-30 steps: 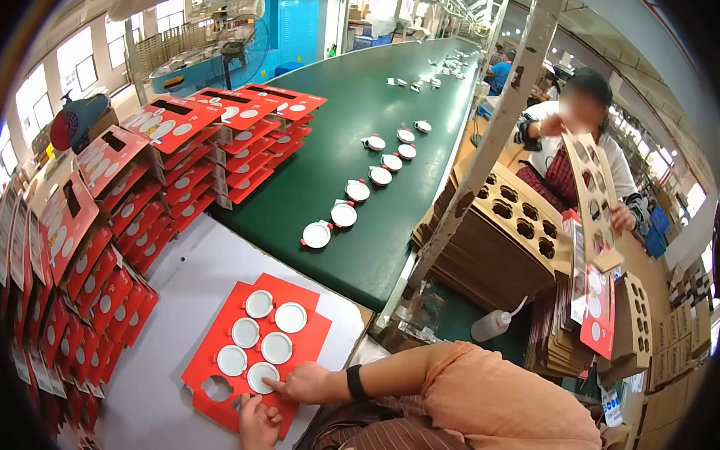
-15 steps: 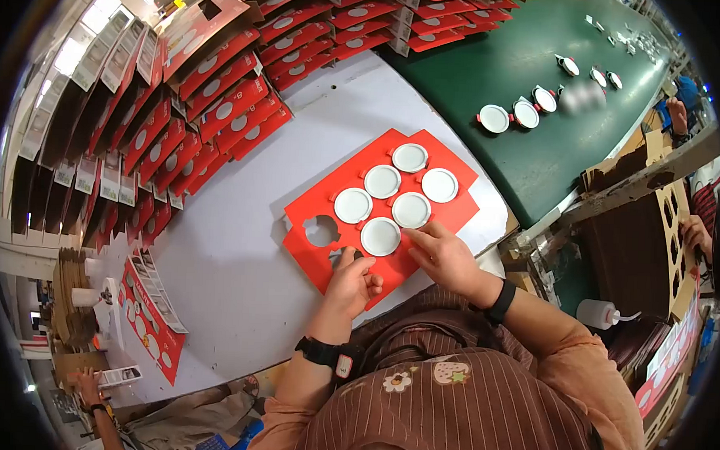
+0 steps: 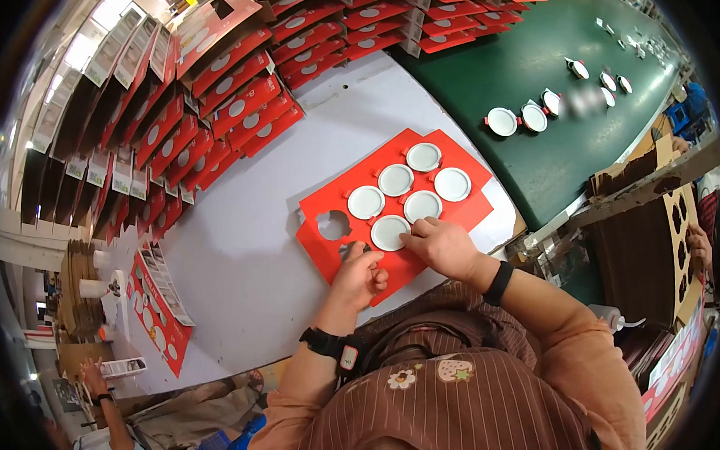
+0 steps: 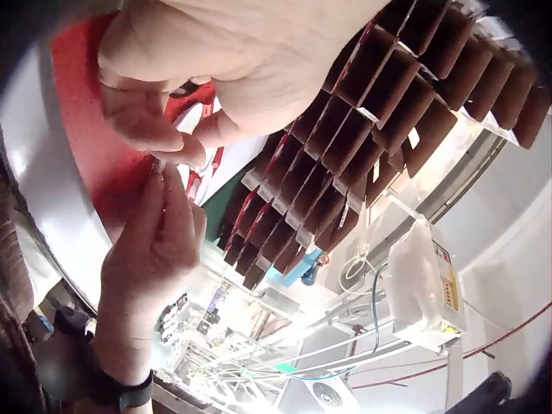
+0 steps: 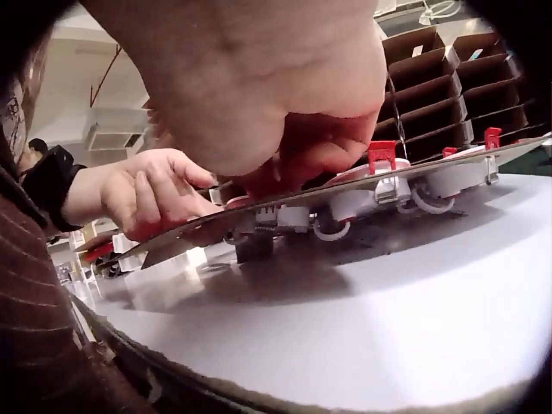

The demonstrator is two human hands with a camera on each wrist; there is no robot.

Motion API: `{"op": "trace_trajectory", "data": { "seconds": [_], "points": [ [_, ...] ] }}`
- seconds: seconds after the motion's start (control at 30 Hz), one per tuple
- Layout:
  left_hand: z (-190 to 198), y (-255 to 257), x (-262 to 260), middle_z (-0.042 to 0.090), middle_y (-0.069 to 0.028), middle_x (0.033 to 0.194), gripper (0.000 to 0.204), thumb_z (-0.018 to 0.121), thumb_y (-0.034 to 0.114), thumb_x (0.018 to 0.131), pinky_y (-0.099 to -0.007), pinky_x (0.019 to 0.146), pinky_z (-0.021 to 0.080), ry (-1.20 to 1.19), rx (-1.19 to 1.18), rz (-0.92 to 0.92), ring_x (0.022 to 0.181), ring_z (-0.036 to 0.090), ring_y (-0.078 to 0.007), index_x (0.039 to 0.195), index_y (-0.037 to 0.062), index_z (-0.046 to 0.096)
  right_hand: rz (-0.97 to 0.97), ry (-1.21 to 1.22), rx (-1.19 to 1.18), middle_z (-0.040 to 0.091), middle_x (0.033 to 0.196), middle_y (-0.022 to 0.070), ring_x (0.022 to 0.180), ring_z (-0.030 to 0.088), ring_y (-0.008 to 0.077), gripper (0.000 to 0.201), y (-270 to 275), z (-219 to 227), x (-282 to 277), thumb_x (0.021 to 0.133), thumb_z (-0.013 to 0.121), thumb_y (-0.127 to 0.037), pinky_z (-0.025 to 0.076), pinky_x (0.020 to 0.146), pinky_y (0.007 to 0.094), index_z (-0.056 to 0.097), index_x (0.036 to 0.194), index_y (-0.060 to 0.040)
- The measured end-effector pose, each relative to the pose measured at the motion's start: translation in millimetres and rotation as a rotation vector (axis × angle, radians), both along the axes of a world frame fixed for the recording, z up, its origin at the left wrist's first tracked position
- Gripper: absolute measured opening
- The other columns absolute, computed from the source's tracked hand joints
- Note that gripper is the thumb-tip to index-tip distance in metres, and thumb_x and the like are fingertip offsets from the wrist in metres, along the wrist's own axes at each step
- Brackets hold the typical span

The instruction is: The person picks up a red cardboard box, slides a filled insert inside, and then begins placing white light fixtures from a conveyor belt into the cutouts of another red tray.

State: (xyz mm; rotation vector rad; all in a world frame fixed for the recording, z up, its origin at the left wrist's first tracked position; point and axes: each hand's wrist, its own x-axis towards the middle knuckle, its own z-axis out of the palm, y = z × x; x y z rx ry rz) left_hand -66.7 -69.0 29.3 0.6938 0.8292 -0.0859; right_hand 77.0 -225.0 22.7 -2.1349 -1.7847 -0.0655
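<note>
Head overhead; wrists close; shared: red card (image 3: 392, 202).

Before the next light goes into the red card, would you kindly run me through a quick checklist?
1. Red card on the white table: ok.
2. Six white discs seated in the card: ok.
3. Round hole free: ok.
4. Hole under the left hand filled: cannot tell, hidden.
5. Right hand pressing the nearest disc: ok.
6. More lights on the green belt: ok.
</note>
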Motion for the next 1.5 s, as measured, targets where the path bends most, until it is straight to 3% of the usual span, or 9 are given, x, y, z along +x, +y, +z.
{"op": "trace_trajectory", "data": {
  "seconds": [0.4, 0.53, 0.6, 0.83, 0.93, 1.1, 1.17, 1.4, 1.5],
  "points": [
    [-1.1, 5.5, 1.1, 0.039, 0.0004, 0.07, 0.022, 0.054, 0.011, 0.088, -0.0287, 0.046, 0.033, -0.021, 0.107, -0.06, 0.055, 0.049, -0.0162, 0.09, 0.0213, 0.035, -0.006, 0.059, 0.101, 0.053, 0.082, 0.0092, 0.077, 0.057, 0.025, 0.034, -19.4, 24.3, 22.0, 0.075, 0.062, -0.015, 0.049, 0.063, 0.0359, 0.062, 0.108, -0.006],
    [-1.2, 4.6, 1.6, 0.039, -0.0001, 0.074, 0.022, 0.054, 0.01, 0.088, -0.0291, 0.048, 0.037, 0.025, 0.077, -0.054, 0.057, 0.051, -0.0158, 0.099, 0.02, 0.037, -0.697, 0.179, 0.358, 0.059, 0.091, 0.0133, 0.086, 0.059, 0.0318, 0.024, -34.7, 23.7, 111.0, 0.077, 0.066, -0.016, 0.049, 0.073, 0.0395, 0.062, 0.099, -0.0064],
    [-0.7, 1.4, 6.0, 0.041, -0.0007, 0.076, 0.023, 0.053, 0.011, 0.088, -0.0294, 0.049, 0.04, 0.037, 0.074, -0.05, 0.058, 0.053, -0.016, 0.102, 0.0197, 0.037, -1.06, 0.378, 0.169, 0.061, 0.101, 0.0175, 0.097, 0.059, 0.034, 0.037, -43.8, 11.0, 166.0, 0.08, 0.066, -0.034, 0.048, 0.082, 0.0419, 0.062, 0.102, -0.0034],
    [6.6, -0.3, -3.3, 0.052, -0.0087, 0.1, 0.057, 0.052, 0.015, 0.091, -0.0287, 0.053, 0.046, 0.167, 0.211, -0.051, 0.065, 0.059, -0.0181, 0.141, 0.0129, 0.025, -1.326, 0.656, 0.035, 0.064, 0.106, 0.0203, 0.104, 0.061, 0.0327, 0.056, -27.9, -38.3, 251.6, 0.071, 0.073, -0.043, 0.048, 0.087, 0.0389, 0.061, 0.105, 0.001],
    [0.3, 7.7, -16.0, 0.051, -0.0131, 0.114, 0.065, 0.052, 0.015, 0.091, -0.0283, 0.053, 0.047, 0.149, 0.361, -0.127, 0.067, 0.06, -0.0187, 0.146, 0.0074, 0.018, -1.319, 0.689, 0.161, 0.064, 0.107, 0.019, 0.103, 0.061, 0.0321, 0.059, -16.8, -42.1, 251.0, 0.068, 0.076, -0.04, 0.048, 0.087, 0.0385, 0.06, 0.109, -0.0012],
    [17.5, 9.4, -24.0, 0.048, -0.0172, 0.126, 0.049, 0.051, 0.007, 0.089, -0.0246, 0.056, 0.048, 0.147, 0.674, -0.041, 0.07, 0.06, -0.0143, 0.135, 0.0016, 0.035, -1.124, 0.724, 0.464, 0.063, 0.087, 0.0111, 0.082, 0.062, 0.02, 0.042, -5.1, -32.7, 223.5, 0.068, 0.079, -0.016, 0.049, 0.073, 0.0323, 0.054, 0.098, -0.0002],
    [26.6, 13.2, -19.6, 0.048, -0.0165, 0.127, 0.049, 0.052, 0.005, 0.089, -0.0238, 0.058, 0.049, 0.068, 0.755, -0.053, 0.07, 0.059, -0.0133, 0.135, 0.0011, 0.036, -0.836, 0.808, 0.645, 0.063, 0.087, 0.0107, 0.079, 0.061, 0.0215, 0.042, -3.5, -10.0, 198.5, 0.071, 0.075, -0.013, 0.048, 0.071, 0.0316, 0.051, 0.104, -0.0022],
    [85.7, 0.9, 27.7, 0.045, -0.0098, 0.131, 0.058, 0.062, -0.004, 0.081, -0.0281, 0.082, 0.05, -0.441, 1.594, -0.211, 0.101, 0.054, -0.0147, 0.134, 0.0037, 0.042, -0.219, 0.578, 0.431, 0.061, 0.083, 0.011, 0.078, 0.061, 0.0255, 0.056, 1.2, 102.1, 59.8, 0.067, 0.076, -0.003, 0.05, 0.07, 0.0338, 0.048, 0.115, -0.0034],
    [107.3, -10.1, 31.8, 0.051, -0.0109, 0.12, 0.054, 0.068, -0.002, 0.077, -0.0299, 0.08, 0.051, -0.577, 1.669, -0.188, 0.104, 0.057, -0.0175, 0.126, 0.0053, 0.048, -0.05, 0.477, 0.459, 0.061, 0.083, 0.0111, 0.077, 0.062, 0.0264, 0.061, 2.2, 107.3, 23.5, 0.064, 0.08, -0.004, 0.05, 0.065, 0.0351, 0.048, 0.115, -0.0035]
  ]
}}
